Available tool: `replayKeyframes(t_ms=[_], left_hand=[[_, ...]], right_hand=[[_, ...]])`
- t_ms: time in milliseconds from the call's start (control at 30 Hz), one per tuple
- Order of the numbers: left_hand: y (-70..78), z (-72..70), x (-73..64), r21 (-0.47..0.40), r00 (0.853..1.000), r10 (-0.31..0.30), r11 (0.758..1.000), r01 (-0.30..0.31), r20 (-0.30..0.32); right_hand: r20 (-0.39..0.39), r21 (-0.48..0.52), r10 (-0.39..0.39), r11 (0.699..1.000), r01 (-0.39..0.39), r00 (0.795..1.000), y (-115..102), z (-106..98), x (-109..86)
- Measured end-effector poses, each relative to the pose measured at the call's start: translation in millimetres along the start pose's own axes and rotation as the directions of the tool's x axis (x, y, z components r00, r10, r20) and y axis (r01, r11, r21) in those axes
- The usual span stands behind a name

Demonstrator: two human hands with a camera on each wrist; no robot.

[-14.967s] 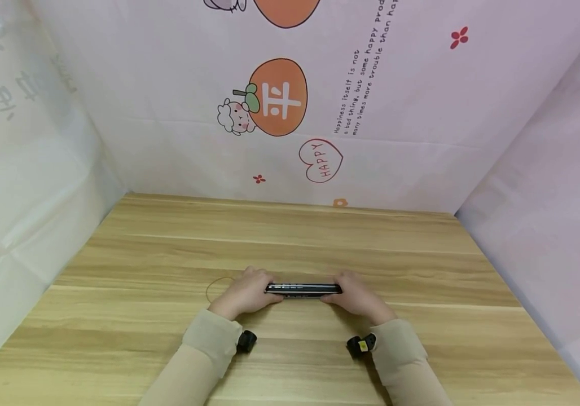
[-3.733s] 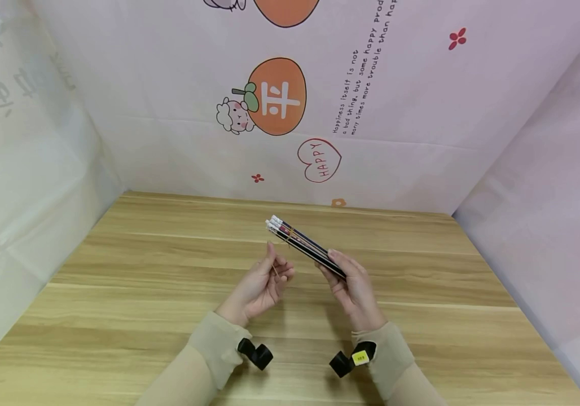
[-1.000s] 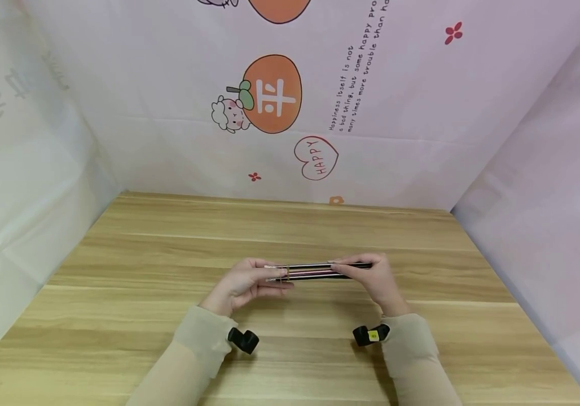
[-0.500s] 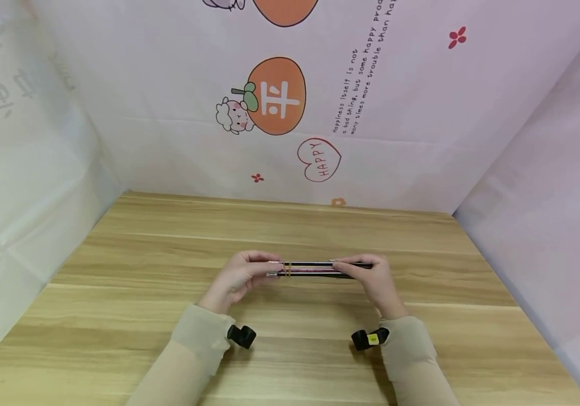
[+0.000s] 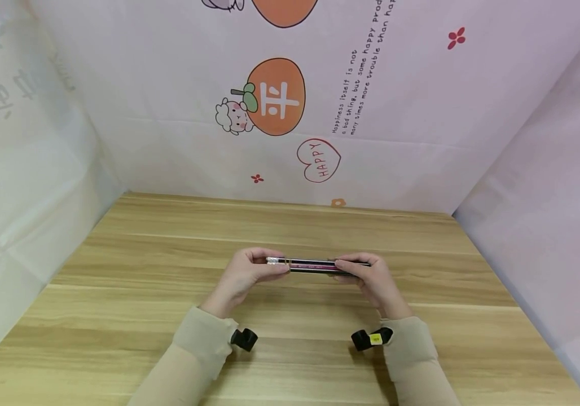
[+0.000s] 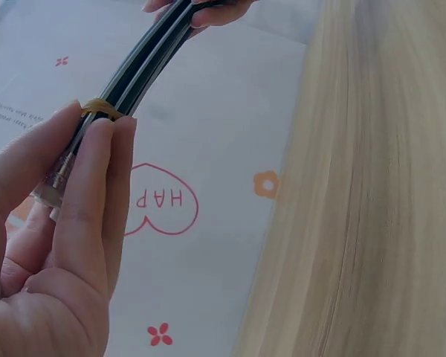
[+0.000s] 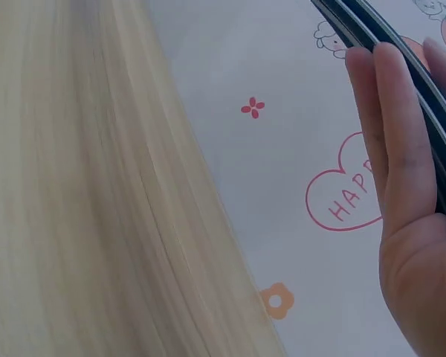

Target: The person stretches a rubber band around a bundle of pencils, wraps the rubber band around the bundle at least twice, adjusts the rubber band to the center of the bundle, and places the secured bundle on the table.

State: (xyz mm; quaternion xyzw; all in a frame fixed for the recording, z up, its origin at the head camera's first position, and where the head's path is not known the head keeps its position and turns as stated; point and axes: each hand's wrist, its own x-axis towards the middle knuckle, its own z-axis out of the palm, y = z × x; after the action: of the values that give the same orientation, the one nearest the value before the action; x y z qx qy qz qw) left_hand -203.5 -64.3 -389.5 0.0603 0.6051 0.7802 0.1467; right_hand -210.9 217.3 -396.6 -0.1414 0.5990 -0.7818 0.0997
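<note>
A bundle of dark, striped pencils [image 5: 315,266] lies level between my two hands, held up over the table. My left hand [image 5: 241,276] pinches the end with the white erasers, thumb on the near side and fingers on the far side. Right at those fingertips a yellowish rubber band [image 6: 100,108] is wound round the pencils in the left wrist view. My right hand [image 5: 373,279] grips the other end, and its fingers lie along the pencils in the right wrist view [image 7: 405,141]. The pencils' far tips are hidden in that hand.
The wood-grain table [image 5: 290,361] spreads under both hands. Behind it rises a white printed cloth [image 5: 396,169] with an orange fruit and a heart, and further white cloth [image 5: 31,225] hangs at the sides.
Earlier a loose rubber band lay by the left hand on the table, later on its fingers; now bands circle the pencils' eraser end. Over the last second the bundle has risen slightly in view.
</note>
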Motion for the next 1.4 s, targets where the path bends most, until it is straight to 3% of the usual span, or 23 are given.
replayKeyframes(t_ms=[267, 467, 700, 900, 1000, 1200, 1400], left_hand=[[3.5, 1.7, -2.2, 0.125, 1.000, 0.017, 0.992, -0.017, -0.001], [-2.1, 3.0, 1.0, 0.217, 0.998, 0.031, 0.975, -0.040, 0.048], [-5.0, 6.8, 2.3, 0.257, 0.999, 0.026, 0.966, -0.036, 0.043], [-0.6, 5.8, 0.2, 0.298, 0.996, 0.061, 0.951, -0.077, 0.064], [3.0, 2.3, -1.5, 0.388, 0.995, 0.081, 0.917, -0.098, 0.061], [8.8, -3.0, -5.4, 0.588, 0.991, 0.108, 0.798, -0.132, 0.077], [7.2, -4.9, -4.9, 0.697, 0.990, 0.113, 0.702, -0.142, 0.088]], right_hand=[[0.033, 0.025, 0.025, 0.999, -0.026, 0.999, -4, 1, -1.5], [0.045, -0.026, 0.009, 1.000, -0.007, 0.999, 0, 10, 0.6], [0.034, -0.049, 0.015, 0.999, -0.014, 0.999, 6, 15, 1.3], [0.015, -0.045, 0.019, 0.999, -0.018, 1.000, 4, 16, 1.0], [0.004, -0.051, 0.024, 0.998, -0.024, 1.000, 2, 17, 0.7], [-0.024, -0.078, 0.045, 0.996, -0.047, 0.999, 5, 18, 1.4], [-0.065, -0.118, 0.056, 0.991, -0.063, 0.996, 11, 22, 2.6]])
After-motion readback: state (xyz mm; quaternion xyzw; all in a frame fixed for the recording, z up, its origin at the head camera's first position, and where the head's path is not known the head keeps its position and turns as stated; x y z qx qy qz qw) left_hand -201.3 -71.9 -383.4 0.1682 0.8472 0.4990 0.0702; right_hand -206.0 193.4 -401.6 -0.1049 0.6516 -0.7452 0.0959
